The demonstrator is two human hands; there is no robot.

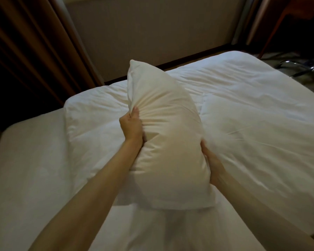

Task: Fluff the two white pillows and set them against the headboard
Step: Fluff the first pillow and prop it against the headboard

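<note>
A white pillow (163,138) stands on end above the bed, held between both hands. My left hand (131,126) grips its left edge, bunching the fabric into creases. My right hand (211,163) presses against its right side, blurred and partly hidden behind the pillow. A white duvet (252,109) lies rumpled over the far half of the bed. A second pillow cannot be told apart from the bedding. No headboard is in view.
The bare white sheet (34,169) covers the bed's near left part. Brown curtains (25,42) hang at the far left, a beige wall (152,33) behind the bed. Chair legs and a chrome base (301,66) stand at the far right.
</note>
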